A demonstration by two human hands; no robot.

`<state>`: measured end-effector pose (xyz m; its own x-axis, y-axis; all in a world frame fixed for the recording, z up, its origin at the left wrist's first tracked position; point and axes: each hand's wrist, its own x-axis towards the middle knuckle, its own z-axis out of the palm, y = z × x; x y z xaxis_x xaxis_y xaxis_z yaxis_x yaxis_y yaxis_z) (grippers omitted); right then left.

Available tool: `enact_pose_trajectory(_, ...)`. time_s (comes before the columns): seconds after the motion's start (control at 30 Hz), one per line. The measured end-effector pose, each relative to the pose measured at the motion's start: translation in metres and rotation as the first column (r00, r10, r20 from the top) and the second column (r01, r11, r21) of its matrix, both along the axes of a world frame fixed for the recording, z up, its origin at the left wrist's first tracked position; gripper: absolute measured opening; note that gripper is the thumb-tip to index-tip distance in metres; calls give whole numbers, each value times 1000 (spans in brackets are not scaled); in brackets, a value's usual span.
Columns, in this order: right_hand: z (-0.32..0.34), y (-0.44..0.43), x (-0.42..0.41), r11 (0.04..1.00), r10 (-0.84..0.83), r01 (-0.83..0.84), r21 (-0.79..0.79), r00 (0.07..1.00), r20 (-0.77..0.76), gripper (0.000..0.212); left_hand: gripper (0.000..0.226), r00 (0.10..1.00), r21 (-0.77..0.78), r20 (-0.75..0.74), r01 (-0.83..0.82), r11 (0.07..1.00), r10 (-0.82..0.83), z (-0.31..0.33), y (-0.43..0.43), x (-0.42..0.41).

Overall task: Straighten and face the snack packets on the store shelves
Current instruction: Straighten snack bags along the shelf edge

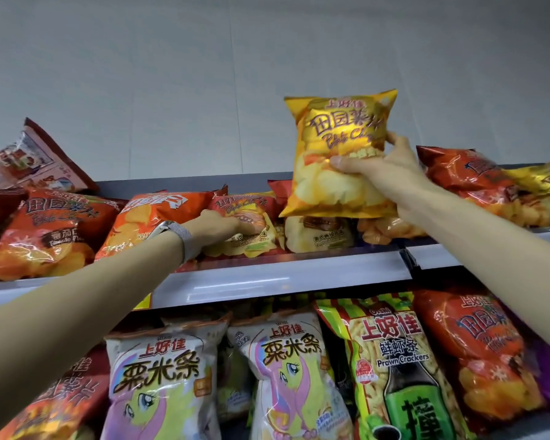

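Grey metal top shelf (283,274) runs off both sides. Above its front edge our right hand (391,166) clamps a shiny yellow foil chip packet (337,147). Our left hand (218,225) lies on a red foil packet (245,207); we cannot tell its grip.
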<state>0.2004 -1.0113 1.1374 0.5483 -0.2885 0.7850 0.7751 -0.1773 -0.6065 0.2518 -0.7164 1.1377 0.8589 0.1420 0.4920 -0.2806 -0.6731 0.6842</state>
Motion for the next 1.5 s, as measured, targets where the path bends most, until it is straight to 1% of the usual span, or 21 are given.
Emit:
enact_pose_trajectory(0.07,0,-9,-4,999,-51,51,14,999,8,118,125,999,-49,-27,22,999,-24,1,-1,-1)
enact_pose_trajectory(0.1,0,-12,-4,997,-83,83,13,997,9,121,134,1000,-72,-23,13,997,-14,1,-1,1)
enact_pose_trajectory(0.13,-1,-16,-5,993,-114,114,14,993,10,125,132,1000,-99,-11,16,995,-17,1,-3,1)
enact_pose_trajectory(0.23,-4,-25,-9,986,-164,163,45,986,18,127,96,998,-197,56,51,979,-41,-1,-10,-3)
enact_pose_trajectory(0.33,-3,-32,-16,978,-184,179,102,982,43,120,74,993,-301,75,108,948,-89,1,-6,-1)
enact_pose_trajectory(0.4,-2,-33,-17,973,-210,203,114,977,50,119,65,985,-353,49,170,920,-163,3,0,-1)
enact_pose_trajectory(0.47,-1,-30,-17,968,-237,231,99,970,50,120,53,969,-346,-24,224,911,-247,2,3,-2)
enact_pose_trajectory(0.5,-2,-28,-16,967,-244,239,90,969,51,122,53,957,-333,-58,251,909,-286,1,3,-2)
enact_pose_trajectory(0.57,-4,-24,-13,967,-250,247,66,967,48,124,66,933,-324,-106,296,899,-345,0,1,-2)
enact_pose_trajectory(0.6,-6,-21,-12,967,-252,250,49,967,43,124,68,925,-323,-116,310,894,-363,1,0,-1)
enact_pose_trajectory(0.63,-7,-18,-11,967,-252,251,30,967,36,124,63,919,-320,-122,321,891,-374,2,-2,-2)
enact_pose_trajectory(0.77,-12,-11,-6,958,-284,285,-28,958,35,124,29,900,-314,-120,366,876,-419,0,-14,-5)
enact_pose_trajectory(0.87,-13,-10,-4,954,-295,296,-48,955,21,123,24,905,-300,-100,369,880,-413,0,-19,-4)
enact_pose_trajectory(0.97,-13,-13,-4,953,-303,303,-13,953,15,123,16,886,-371,-44,414,831,-461,4,-24,-10)
enact_pose_trajectory(1.1,-11,-21,-9,943,-322,317,102,946,33,122,20,856,-431,15,473,769,-517,9,-20,-21)
enact_pose_trajectory(1.2,-10,-26,-11,934,-335,322,153,940,65,121,39,824,-462,31,514,722,-566,15,-8,-30)
enact_pose_trajectory(1.27,-10,-25,-9,937,-331,320,143,942,61,122,42,807,-469,33,534,704,-590,17,-3,-36)
enact_pose_trajectory(1.33,-10,-22,-6,937,-334,328,121,942,39,123,35,791,-460,76,568,682,-607,18,0,-44)
enact_pose_trajectory(1.37,-10,-20,-4,936,-336,331,116,941,30,123,37,782,-449,111,591,671,-614,18,2,-48)
enact_pose_trajectory(1.47,-9,-8,3,944,-319,317,95,948,1,126,56,738,-411,222,664,625,-638,25,8,-60)
enact_pose_trajectory(1.5,-8,-2,5,950,-304,304,75,953,-14,126,57,717,-401,267,690,602,-644,28,10,-65)
